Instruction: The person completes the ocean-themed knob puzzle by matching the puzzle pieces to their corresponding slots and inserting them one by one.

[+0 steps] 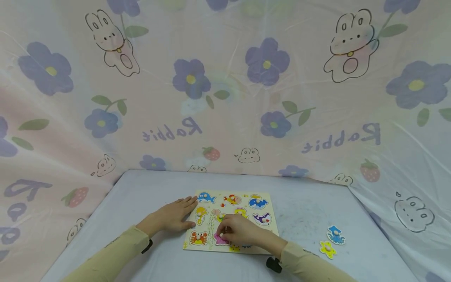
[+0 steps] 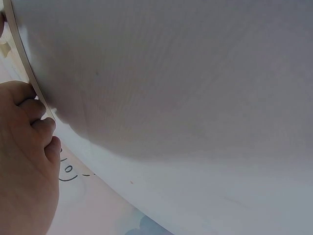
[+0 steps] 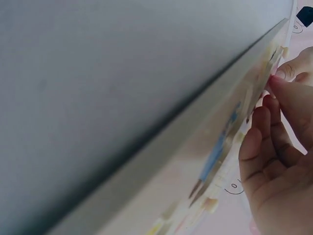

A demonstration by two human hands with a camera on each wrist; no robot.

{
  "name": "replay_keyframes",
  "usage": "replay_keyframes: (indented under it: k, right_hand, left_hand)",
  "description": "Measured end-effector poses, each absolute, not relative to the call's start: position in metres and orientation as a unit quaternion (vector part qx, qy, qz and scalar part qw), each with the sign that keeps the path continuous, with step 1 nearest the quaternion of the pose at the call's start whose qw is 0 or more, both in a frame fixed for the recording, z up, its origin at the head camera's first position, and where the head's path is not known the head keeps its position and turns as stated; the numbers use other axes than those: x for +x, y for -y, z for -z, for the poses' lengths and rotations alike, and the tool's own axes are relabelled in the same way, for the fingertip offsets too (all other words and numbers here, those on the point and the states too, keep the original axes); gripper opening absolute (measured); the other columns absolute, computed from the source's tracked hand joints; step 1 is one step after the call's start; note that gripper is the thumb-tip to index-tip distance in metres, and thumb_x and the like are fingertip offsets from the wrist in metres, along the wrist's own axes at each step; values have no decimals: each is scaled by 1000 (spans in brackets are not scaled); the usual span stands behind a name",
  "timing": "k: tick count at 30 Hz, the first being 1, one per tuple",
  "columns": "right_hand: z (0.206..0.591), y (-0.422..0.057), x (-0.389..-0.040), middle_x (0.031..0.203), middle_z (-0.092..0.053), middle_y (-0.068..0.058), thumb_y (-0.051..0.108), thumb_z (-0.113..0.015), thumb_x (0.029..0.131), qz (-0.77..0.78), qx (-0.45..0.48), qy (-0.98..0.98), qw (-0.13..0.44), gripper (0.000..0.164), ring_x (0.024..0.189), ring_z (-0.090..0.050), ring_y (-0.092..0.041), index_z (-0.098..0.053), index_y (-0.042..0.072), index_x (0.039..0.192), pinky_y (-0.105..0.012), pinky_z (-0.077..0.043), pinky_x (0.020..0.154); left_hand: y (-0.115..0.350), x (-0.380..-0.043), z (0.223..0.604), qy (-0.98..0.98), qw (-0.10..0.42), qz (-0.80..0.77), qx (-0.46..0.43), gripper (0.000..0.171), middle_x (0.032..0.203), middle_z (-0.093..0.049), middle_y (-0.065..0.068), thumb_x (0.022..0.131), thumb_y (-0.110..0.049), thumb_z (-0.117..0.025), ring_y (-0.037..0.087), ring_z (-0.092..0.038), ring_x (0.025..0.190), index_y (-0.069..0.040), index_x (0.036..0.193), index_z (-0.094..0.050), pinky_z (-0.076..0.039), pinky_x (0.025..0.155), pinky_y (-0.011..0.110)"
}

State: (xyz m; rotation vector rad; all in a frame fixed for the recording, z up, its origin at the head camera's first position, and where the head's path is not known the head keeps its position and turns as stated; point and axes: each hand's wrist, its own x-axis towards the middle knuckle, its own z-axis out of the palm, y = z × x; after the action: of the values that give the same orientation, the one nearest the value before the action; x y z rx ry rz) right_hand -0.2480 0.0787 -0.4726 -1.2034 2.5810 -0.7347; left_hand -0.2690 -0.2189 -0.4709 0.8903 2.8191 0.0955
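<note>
A wooden peg puzzle board (image 1: 273,203) with sea-animal pieces lies flat in front of me. Over its lower row, my right hand (image 1: 243,230) pinches the knob of a pink puzzle piece (image 1: 221,240) between thumb and finger; part of that piece is hidden by the fingers. My left hand (image 1: 175,214) rests at the board's left edge, fingers extended and thumb apart. In the left wrist view, the left fingers (image 2: 34,110) touch the board's edge. Near the hands are a crab piece (image 1: 198,238) and a seahorse piece (image 1: 201,214), both set in the board.
On the white table (image 1: 299,266), right of the board, lie a blue octopus piece (image 1: 336,235) and a yellow starfish piece (image 1: 328,249), side by side. A whale piece (image 1: 258,202) sits at the board's upper right. Behind hangs a patterned curtain (image 1: 225,105).
</note>
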Motion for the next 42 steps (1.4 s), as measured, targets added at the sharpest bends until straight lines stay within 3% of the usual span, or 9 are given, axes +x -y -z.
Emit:
replay_keyframes:
  k: [18,29,42]
  right_hand:
    - [471,-78,-246,88,-59,15,15,-78,95,248,-394,-879,100,5,74,-51,2,-79,20,98,-13,-50,68]
    - [463,-88,-243,93,-63,16,18,-74,98,279,-388,-871,116,11,77,-56,3,-78,18,108,-16,-53,69]
    - [444,-130,-238,109,-73,-3,12,-71,100,351,-372,-859,39,13,90,-63,-3,-75,8,112,-21,-55,71]
  left_hand:
    - [219,-270,472,-950,92,-30,297,86,170,-27,15,102,-60,-54,36,-25,157,-2,162,-33,-27,126,51]
    - [221,-270,474,-949,90,-31,302,88,170,-26,14,101,-63,-52,36,-25,157,-2,162,-33,-27,126,51]
    - [221,-270,476,-949,90,-36,301,88,171,-25,14,102,-63,-51,36,-24,157,-2,162,-32,-26,127,51]
